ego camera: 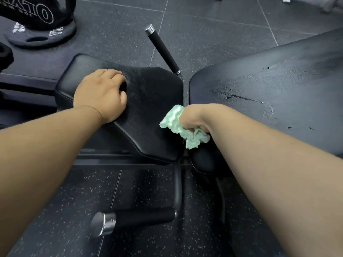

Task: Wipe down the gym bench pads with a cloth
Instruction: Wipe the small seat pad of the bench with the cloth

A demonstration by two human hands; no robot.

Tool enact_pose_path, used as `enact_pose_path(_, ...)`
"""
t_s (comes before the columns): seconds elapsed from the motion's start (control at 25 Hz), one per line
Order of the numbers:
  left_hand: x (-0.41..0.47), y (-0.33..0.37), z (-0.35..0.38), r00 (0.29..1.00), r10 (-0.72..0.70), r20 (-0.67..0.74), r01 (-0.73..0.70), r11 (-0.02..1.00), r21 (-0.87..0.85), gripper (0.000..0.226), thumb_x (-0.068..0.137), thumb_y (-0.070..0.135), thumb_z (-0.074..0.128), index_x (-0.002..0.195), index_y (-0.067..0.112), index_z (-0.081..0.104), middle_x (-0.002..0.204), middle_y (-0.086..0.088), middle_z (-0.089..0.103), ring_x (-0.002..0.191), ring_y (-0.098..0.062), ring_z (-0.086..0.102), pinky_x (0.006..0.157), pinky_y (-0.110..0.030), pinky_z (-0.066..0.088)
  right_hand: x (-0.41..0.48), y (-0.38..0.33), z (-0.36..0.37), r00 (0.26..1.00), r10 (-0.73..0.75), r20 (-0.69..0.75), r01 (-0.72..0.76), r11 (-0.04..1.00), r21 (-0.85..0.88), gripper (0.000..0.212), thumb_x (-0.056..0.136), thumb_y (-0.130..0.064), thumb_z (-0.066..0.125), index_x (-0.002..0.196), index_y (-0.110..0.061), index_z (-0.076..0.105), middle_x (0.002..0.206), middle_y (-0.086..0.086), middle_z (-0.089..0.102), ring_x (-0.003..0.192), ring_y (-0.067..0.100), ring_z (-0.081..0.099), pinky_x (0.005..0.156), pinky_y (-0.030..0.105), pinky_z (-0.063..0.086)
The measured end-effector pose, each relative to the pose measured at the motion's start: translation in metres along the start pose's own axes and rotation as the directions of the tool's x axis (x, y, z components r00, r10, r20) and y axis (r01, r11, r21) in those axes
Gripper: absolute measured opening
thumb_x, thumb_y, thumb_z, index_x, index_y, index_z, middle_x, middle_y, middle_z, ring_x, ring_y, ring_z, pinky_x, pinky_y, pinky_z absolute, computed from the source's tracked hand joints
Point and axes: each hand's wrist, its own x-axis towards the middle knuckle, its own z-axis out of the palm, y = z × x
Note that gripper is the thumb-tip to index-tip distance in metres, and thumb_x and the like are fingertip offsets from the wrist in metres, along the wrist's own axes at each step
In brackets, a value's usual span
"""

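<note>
The cloth (182, 127), a green and white fluffy rag, is bunched up in the right hand (196, 117), which is closed in a fist around it so that crumpled ends stick out on both sides of the grip. It sits right at the narrow gap between the two black bench pads, at the near edge of the back pad (269, 86) and just beside the seat pad (148, 101). The back pad stretches away to the right and carries wet streaks and beads of liquid across its surface. The seat pad, to the left of the gap, looks dull and mostly dry. The left hand (101, 94) rests palm-down on the seat pad with its fingers curled under, holding nothing. A black-gripped handle (162, 50) with a chrome cap sticks up behind the gap, and another handle (133, 219) juts out below the bench frame. Beneath everything lies the speckled black rubber floor (61, 210), with weight plates (39, 21) at the upper left.
</note>
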Motion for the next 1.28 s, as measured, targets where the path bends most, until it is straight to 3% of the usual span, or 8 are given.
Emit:
enact_pose_path(0.08,0.0,0.001,-0.001,1.0,-0.004,0.023,0.004,1.0,0.0,0.046,0.083,0.028,0.038,0.117,0.006,0.06,0.129,-0.014,0.057,0.119,-0.037,0.047,0.099,-0.045,0.038,-0.006,0.01,0.023,0.999,0.005,0.032,-0.004,0.999,-0.032,0.02,0.089,0.004,0.036,0.071,-0.002,0.044,0.066,0.009,0.045,0.05,0.017,0.041,0.044,0.024,0.035)
enact_pose_path(0.2,-0.001,0.003,-0.002,0.998,0.005,0.068,-0.007,1.0,0.027,0.038,0.087,0.023,0.046,0.118,0.003,0.057,0.127,-0.017,0.056,0.117,-0.038,0.047,0.098,-0.045,0.037,-0.024,0.026,0.042,0.996,-0.009,0.094,-0.004,0.99,0.141,0.015,0.084,-0.002,0.039,0.081,-0.005,0.053,0.078,0.01,0.06,0.058,0.02,0.049,0.051,0.025,0.04)
enact_pose_path(0.4,0.024,0.003,-0.011,0.991,0.006,0.135,-0.022,0.993,0.117,0.046,0.087,0.039,0.036,0.113,0.009,0.058,0.118,-0.017,0.057,0.11,-0.038,0.048,0.09,-0.046,0.039,-0.001,0.011,0.02,0.928,0.012,-0.371,0.079,0.97,0.229,0.035,0.093,-0.008,0.041,0.125,-0.001,0.053,0.133,0.016,0.05,0.117,0.03,0.052,0.086,0.031,0.044)
enact_pose_path(0.52,0.03,0.004,0.003,0.971,0.013,0.238,-0.042,0.992,0.118,0.058,0.091,0.045,0.024,0.141,0.02,0.038,0.152,-0.009,0.033,0.14,-0.026,0.028,0.114,-0.046,0.018,0.044,-0.014,0.02,0.932,-0.038,-0.36,0.15,0.946,0.287,0.041,0.099,-0.016,0.032,0.135,0.0,0.043,0.142,0.019,0.041,0.127,0.033,0.041,0.104,0.038,0.036)
enact_pose_path(0.72,0.029,0.0,0.009,0.968,0.02,0.252,-0.053,0.991,0.122,0.061,0.093,0.047,0.021,0.149,0.025,0.021,0.159,-0.001,0.016,0.146,-0.014,0.011,0.118,-0.041,0.005,0.115,-0.021,-0.02,0.823,-0.023,-0.567,0.278,0.887,0.368,0.046,0.095,-0.012,0.038,0.14,-0.016,0.039,0.131,0.015,0.052,0.116,0.035,0.052,0.086,0.036,0.042)
enact_pose_path(0.96,0.03,0.001,0.011,0.979,0.001,0.206,-0.031,0.989,0.143,0.069,0.085,0.05,0.016,0.144,0.021,0.037,0.154,-0.002,0.032,0.143,-0.016,0.025,0.117,-0.044,0.014,0.143,-0.074,-0.072,0.726,-0.442,-0.527,0.557,0.827,0.073,0.033,0.091,-0.011,0.036,0.112,-0.013,0.062,0.11,0.009,0.064,0.102,0.03,0.058,0.075,0.029,0.039)
enact_pose_path(1.16,0.03,0.004,0.009,0.975,-0.022,0.219,-0.009,0.99,0.142,0.069,0.085,0.05,0.014,0.145,0.023,0.035,0.154,-0.001,0.03,0.144,-0.015,0.022,0.118,-0.042,0.011,0.167,-0.032,-0.099,0.94,-0.079,-0.333,0.126,0.984,0.122,0.034,0.096,-0.025,0.043,0.122,-0.008,0.056,0.118,0.013,0.058,0.107,0.032,0.056,0.086,0.036,0.044)
enact_pose_path(1.28,0.03,0.004,0.009,0.975,-0.023,0.219,-0.008,0.99,0.141,0.069,0.085,0.05,0.016,0.144,0.022,0.038,0.154,-0.002,0.032,0.143,-0.016,0.024,0.117,-0.043,0.013,0.165,-0.054,-0.1,0.918,-0.179,-0.353,0.261,0.944,0.2,0.018,0.088,-0.025,0.041,0.087,-0.011,0.051,0.085,0.003,0.051,0.076,0.025,0.05,0.06,0.031,0.04)
